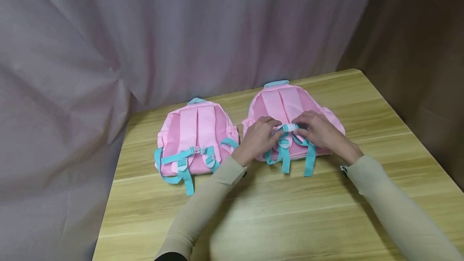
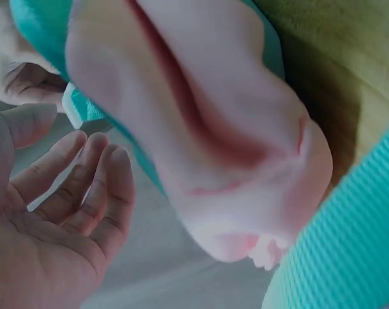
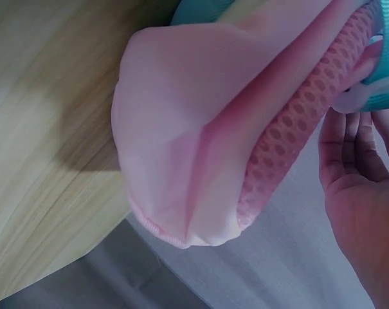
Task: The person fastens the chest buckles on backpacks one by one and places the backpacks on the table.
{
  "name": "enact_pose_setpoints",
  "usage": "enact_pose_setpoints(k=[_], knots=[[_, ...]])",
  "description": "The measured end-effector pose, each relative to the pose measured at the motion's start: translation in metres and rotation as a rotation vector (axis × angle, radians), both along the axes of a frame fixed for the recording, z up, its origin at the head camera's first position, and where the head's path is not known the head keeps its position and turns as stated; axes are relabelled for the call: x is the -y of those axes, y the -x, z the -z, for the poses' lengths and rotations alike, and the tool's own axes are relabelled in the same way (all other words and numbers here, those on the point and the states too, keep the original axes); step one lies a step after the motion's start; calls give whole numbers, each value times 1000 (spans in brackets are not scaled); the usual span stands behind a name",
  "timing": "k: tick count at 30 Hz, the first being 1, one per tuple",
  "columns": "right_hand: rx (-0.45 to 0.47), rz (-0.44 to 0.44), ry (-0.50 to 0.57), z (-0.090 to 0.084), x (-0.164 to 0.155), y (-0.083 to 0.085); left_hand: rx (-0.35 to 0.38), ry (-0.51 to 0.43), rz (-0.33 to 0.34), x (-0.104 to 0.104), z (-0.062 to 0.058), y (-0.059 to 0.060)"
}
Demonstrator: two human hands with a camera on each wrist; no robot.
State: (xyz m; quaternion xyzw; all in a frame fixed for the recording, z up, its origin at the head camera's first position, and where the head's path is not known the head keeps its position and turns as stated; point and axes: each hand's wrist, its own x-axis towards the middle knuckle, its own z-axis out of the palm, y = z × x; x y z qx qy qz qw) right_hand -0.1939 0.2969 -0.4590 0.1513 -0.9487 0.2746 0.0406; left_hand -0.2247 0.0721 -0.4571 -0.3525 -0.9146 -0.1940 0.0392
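Note:
Two pink backpacks with turquoise straps lie on a wooden table, their shoulder-strap sides up. Over the right backpack, both hands meet at a white buckle on a turquoise strap. My right hand pinches the buckle's right end between thumb and fingers. At its left end is my left hand, thumb and fingers apart and loosely bent; in the left wrist view its fingertips stop just short of the buckle. Strap tails hang down over the backpack's lower edge.
The left backpack lies beside it, a pale buckle joining its turquoise straps. Behind the wooden table hangs a grey curtain. Brown cloth hangs along the right side.

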Motion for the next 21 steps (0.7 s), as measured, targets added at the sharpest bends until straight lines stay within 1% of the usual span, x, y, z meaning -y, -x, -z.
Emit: enact_pose_setpoints(k=[3, 6, 10, 14, 17, 19, 21], knots=[[0, 1, -7, 3, 1, 0, -17, -4, 4, 6, -2, -1], [-8, -15, -7, 5, 3, 0, -27, 15, 8, 13, -5, -4], [-24, -16, 13, 3, 8, -2, -33, 27, 20, 22, -9, -9], [-42, 15, 50, -2, 19, -1, -67, 9, 34, 32, -13, -12], [-50, 32, 77, -8, 29, -2, -78, -3, 36, 39, -16, -12], [-58, 27, 93, -13, 36, -4, -72, -8, 39, 45, -18, -12], [-78, 12, 105, -16, 44, -6, -48, -18, 45, 52, -19, -11]])
